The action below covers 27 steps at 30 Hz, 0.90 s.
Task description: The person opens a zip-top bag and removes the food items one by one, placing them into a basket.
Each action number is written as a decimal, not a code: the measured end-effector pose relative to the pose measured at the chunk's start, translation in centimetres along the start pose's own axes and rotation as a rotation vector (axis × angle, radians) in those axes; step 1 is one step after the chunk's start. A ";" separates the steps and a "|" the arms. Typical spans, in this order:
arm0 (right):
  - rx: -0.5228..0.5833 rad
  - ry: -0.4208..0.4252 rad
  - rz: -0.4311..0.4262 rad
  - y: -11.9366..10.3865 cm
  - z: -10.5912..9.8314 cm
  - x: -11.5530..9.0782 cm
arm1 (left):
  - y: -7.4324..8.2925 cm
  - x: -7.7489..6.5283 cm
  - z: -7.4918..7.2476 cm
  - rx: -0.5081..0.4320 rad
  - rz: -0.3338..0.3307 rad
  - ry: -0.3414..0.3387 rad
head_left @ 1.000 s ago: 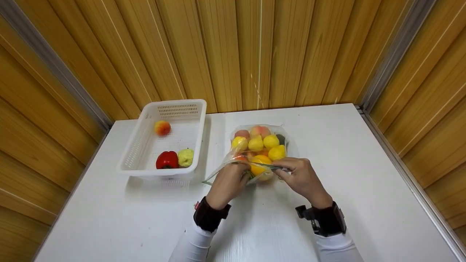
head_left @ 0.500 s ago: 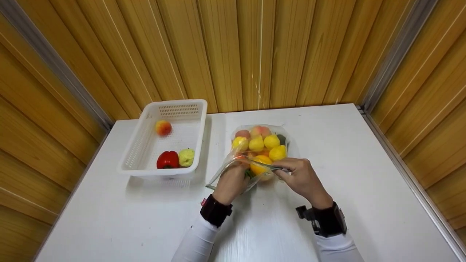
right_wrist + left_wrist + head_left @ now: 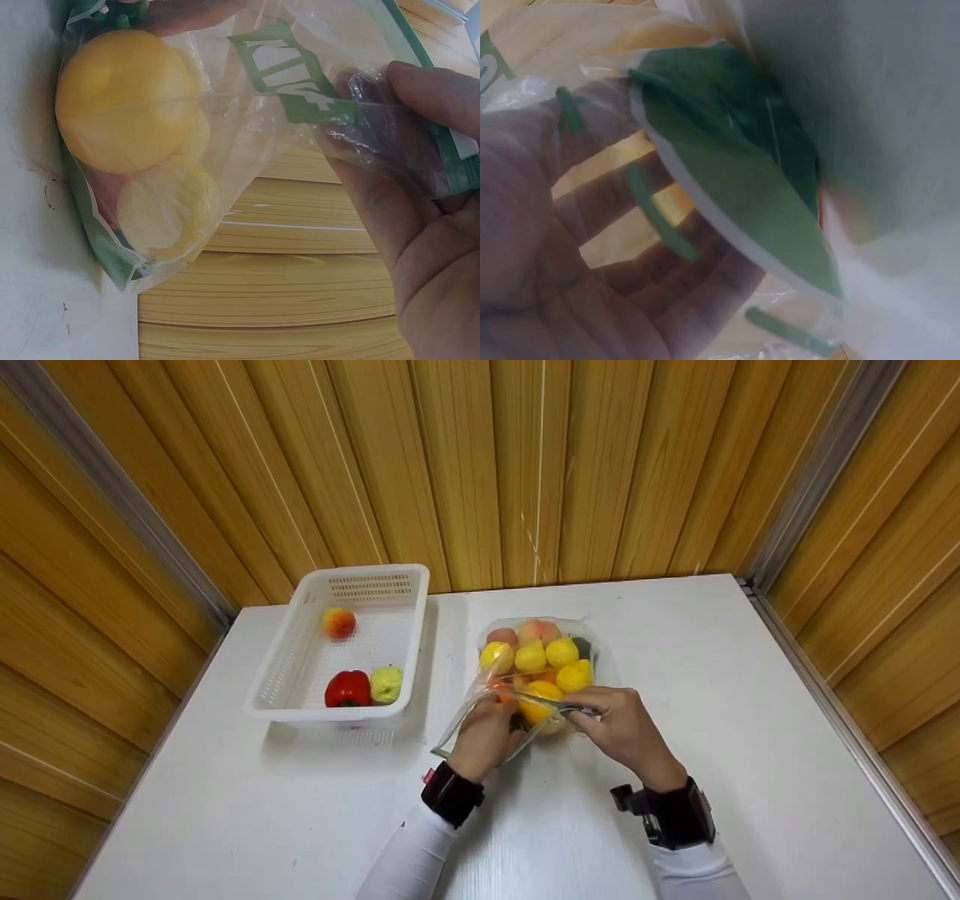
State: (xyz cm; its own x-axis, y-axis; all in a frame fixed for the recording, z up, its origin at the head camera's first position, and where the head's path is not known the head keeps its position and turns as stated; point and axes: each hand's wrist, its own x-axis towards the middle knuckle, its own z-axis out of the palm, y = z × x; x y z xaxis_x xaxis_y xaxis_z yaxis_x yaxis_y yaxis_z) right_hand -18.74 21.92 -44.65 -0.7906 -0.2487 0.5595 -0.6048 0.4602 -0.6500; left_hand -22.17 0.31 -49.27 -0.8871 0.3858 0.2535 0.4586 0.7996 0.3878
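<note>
A clear zip bag [image 3: 501, 621] with green edging and print lies on the table, filled with several fruits. Yellow lemons [image 3: 530, 657], a peach [image 3: 538, 630] and an orange [image 3: 538, 702] show through the plastic. My left hand [image 3: 484, 735] reaches in through the bag's mouth, its fingers [image 3: 682, 300] extended with gaps between them. Close to those fingertips, a dark green knobbly thing [image 3: 120, 13] sits above the orange in the right wrist view. My right hand [image 3: 619, 727] pinches the right side of the mouth between thumb and fingers, holding that edge raised.
Left of the bag stands a white plastic basket [image 3: 417, 645]. Inside it are a peach [image 3: 339, 623], a red bell pepper [image 3: 348, 688] and a wrinkled pale-green fruit [image 3: 386, 684]. Wood-patterned walls [image 3: 510, 472] enclose the white table [image 3: 675, 660] at the back and sides.
My left hand has shifted slightly to the right within the bag's mouth, and the mouth's left corner has moved right and toward me. My right hand keeps its pinch in place.
</note>
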 end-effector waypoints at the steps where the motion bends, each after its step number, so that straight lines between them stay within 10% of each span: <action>1: 0.001 -0.004 0.005 0.0 0.0 0.0 | 0.0 0.0 0.0 0.004 -0.014 -0.006; 27: -0.015 0.001 -0.001 -0.1 -0.3 0.1 | -0.3 -0.3 -2.9 -0.234 -0.023 -0.175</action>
State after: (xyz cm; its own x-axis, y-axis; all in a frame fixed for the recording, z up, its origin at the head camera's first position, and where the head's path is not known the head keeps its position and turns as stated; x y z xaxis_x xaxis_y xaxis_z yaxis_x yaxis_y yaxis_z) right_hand -18.72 22.11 -44.39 -0.7901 -0.2485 0.5604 -0.6039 0.4729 -0.6417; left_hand -21.87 -1.40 -46.93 -0.8835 0.4590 0.0932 0.4202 0.6888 0.5907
